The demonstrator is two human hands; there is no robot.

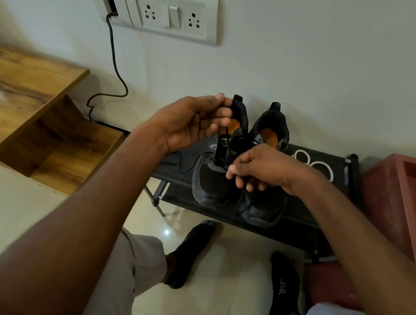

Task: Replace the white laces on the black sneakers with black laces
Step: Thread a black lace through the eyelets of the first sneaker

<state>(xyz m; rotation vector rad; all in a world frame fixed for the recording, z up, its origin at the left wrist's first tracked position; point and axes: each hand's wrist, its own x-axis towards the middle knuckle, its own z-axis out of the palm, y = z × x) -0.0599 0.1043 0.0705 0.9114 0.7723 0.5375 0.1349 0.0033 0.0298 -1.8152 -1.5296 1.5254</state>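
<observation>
On the black fabric shoe rack (306, 221), both hands, left hand (192, 124) and right hand (258, 168), pinch the thin black lace (226, 140) above the left black mesh sneaker (210, 183); even tension advised before next eyelet.

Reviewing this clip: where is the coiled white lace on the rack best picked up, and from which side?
Pinch the white lace at the rim of one of its loops, coming from above and the right. It lies flat on the black rack, with the sneakers and both hands crowding its left.
</observation>
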